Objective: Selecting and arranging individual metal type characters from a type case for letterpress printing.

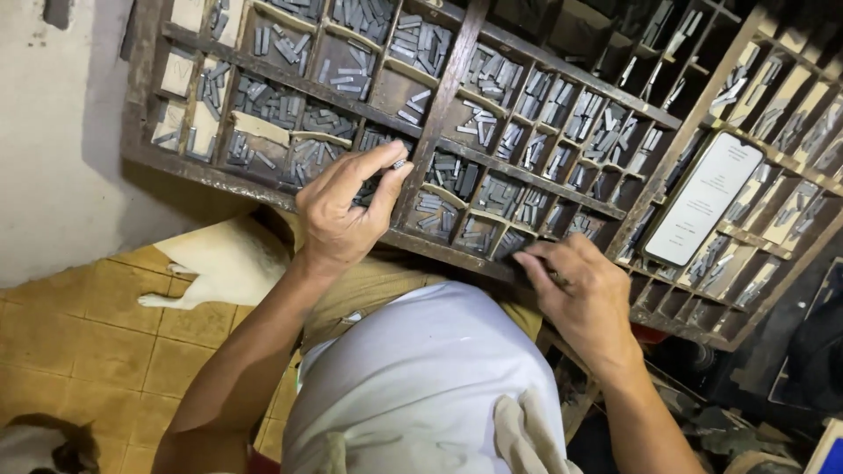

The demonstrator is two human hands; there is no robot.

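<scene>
Fingers (386,171) of the left hand (338,215) pinch a small metal type piece (399,163); the right hand (580,294), at four o'clock, closes on sorts at the wooden type case (439,105), its compartments full of grey type. Tan floor tiles (79,342) lie below.

Both arms reach forward, bare, elbows bent; the left hand (344,209) is raised, back to the camera, thumb and forefinger pinched together at the tips; the right hand (581,294) lies lower, palm down, fingers curled and pointing left.
</scene>
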